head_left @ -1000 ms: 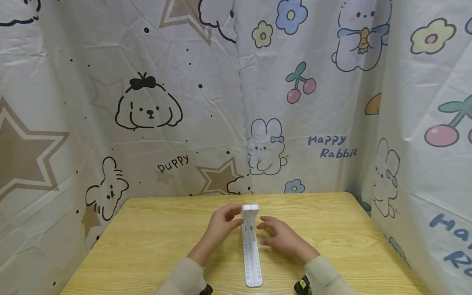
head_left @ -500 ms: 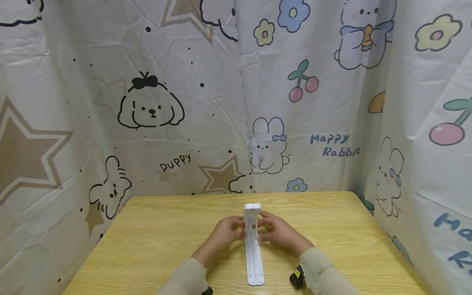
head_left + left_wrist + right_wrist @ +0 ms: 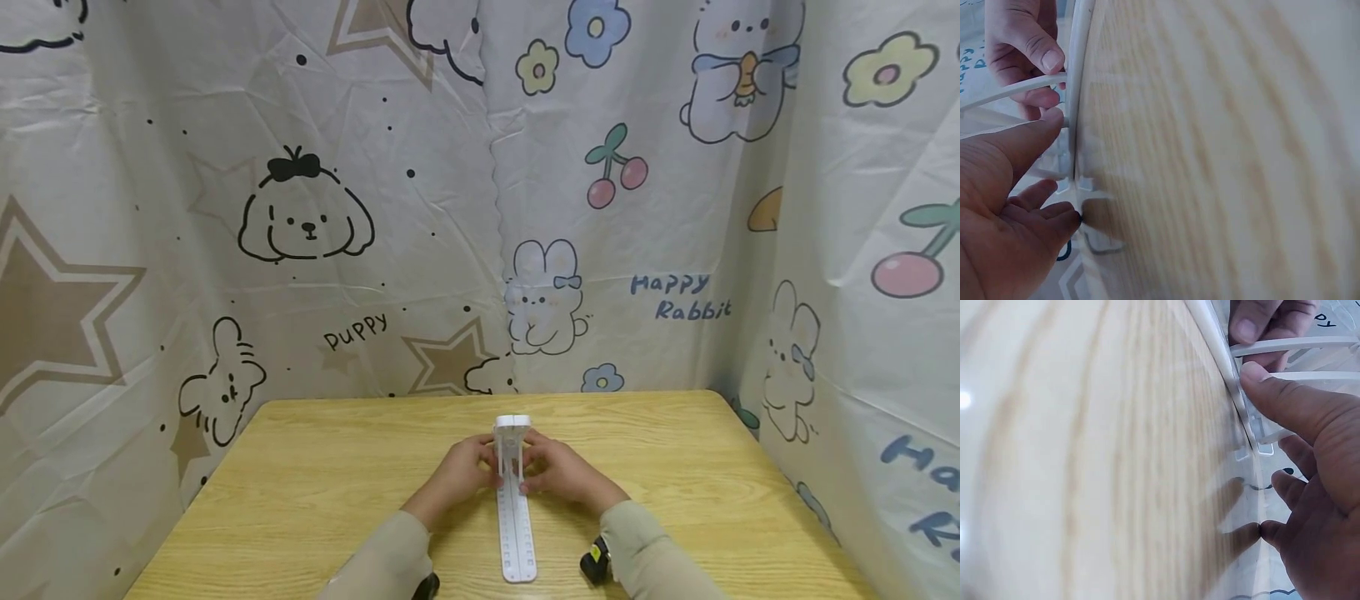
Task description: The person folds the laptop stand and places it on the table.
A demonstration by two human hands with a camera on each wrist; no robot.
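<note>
Patterned curtain (image 3: 420, 208) around the bench (image 3: 337, 467)

A white stand (image 3: 517, 533) is at its middle. The left hand (image 3: 465, 468) and the right hand (image 3: 561, 470) grasp its uprights (image 3: 1310, 344), which partly hide them. Beside the right sleeve (image 3: 656, 550), one black object (image 3: 596, 562) is unclear.

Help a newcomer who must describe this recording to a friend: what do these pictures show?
There is no machine here: a person works with two bare hands. The wide picture comes from a camera worn on the head, looking forward and down. The other two come from cameras on the wrists, so the table seems tipped sideways there.

On the wooden table is a white plastic stand: a long, flat base with a raised part at its far end. The left hand and right hand are at either side of that raised part. Whether they grip it or only touch it, I can't tell.
</note>
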